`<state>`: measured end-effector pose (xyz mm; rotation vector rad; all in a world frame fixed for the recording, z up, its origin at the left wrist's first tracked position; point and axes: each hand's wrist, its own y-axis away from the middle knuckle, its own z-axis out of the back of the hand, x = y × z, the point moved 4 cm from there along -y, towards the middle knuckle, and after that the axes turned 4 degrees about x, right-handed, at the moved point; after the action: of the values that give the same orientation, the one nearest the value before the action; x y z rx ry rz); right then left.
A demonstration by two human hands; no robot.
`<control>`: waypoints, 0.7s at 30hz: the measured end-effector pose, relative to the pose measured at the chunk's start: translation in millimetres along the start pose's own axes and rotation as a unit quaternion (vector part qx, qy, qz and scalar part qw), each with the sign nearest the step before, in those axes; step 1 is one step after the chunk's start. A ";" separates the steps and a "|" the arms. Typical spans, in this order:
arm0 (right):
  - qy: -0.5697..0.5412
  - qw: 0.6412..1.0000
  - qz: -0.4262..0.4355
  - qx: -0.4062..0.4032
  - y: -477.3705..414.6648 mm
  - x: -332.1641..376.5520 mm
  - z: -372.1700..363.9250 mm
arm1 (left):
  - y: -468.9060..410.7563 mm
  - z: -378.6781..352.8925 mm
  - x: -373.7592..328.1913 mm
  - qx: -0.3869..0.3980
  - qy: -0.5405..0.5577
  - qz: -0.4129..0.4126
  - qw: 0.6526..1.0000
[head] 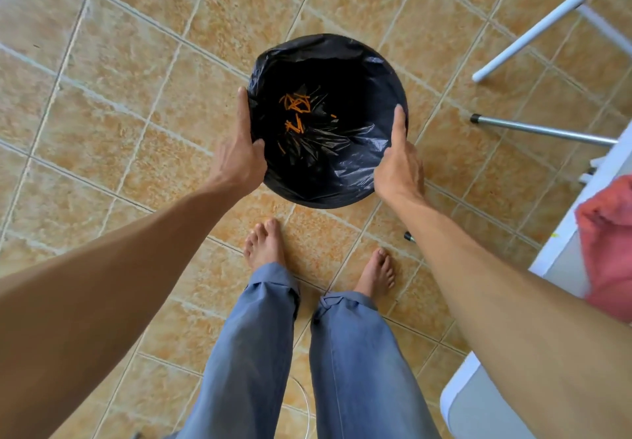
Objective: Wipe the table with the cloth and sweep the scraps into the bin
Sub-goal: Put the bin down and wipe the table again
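A round bin (pixel 359 72) lined with a black plastic bag sits over the tiled floor in front of my feet. Orange scraps (pixel 295 110) lie at its bottom. My left hand (pixel 241 154) grips the bin's left rim, thumb inside the liner. My right hand (pixel 398 161) grips the right rim, fingers down the outside. A pinkish-red cloth (pixel 608 243) lies bunched on the white table (pixel 561 250) at the right edge of the view.
White and grey metal table legs (pixel 543 129) stand on the floor at the upper right. A second white surface (pixel 461 401) juts in at the lower right. My bare feet (pixel 265 243) stand just behind the bin on tan tiles.
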<state>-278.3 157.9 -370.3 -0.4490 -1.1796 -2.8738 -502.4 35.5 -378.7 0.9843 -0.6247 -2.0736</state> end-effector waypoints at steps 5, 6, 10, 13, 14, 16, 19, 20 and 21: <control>-0.056 0.996 -0.049 0.041 34.0 20.6 31.5 | 21.3 7.3 -24.1 -0.038 0.011 0.024 0.999; -0.061 0.997 -0.025 0.032 47.4 31.6 46.2 | 30.8 7.7 -34.6 -0.048 0.006 0.020 0.999; -0.057 0.971 0.172 -0.157 129.7 54.0 136.2 | 70.5 13.3 -98.0 -0.071 0.053 -0.055 0.995; -0.047 0.920 0.202 -0.334 173.5 16.2 199.3 | 106.5 8.2 -157.2 -0.060 0.120 -0.093 0.987; -0.053 0.910 0.178 -0.370 175.7 -5.2 211.2 | 119.7 4.4 -180.0 -0.064 0.134 -0.115 0.982; -0.050 0.921 0.122 -0.367 168.2 -37.7 213.2 | 147.2 -5.8 -223.2 -0.083 0.156 -0.171 0.969; 0.085 0.936 0.189 -0.285 155.1 -56.0 183.7 | 182.4 -28.8 -271.2 -0.096 0.174 -0.232 0.952; 0.123 0.925 0.236 -0.270 148.1 -59.9 183.3 | 191.0 -37.5 -282.1 -0.094 0.170 -0.248 0.949; 0.146 0.916 0.261 -0.269 137.8 -69.7 193.5 | 200.1 -47.5 -294.6 -0.092 0.161 -0.269 0.945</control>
<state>-145.8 185.0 -162.9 -0.2597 -0.1650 -2.6051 -255.2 142.0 -140.8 1.4610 0.0203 -2.2959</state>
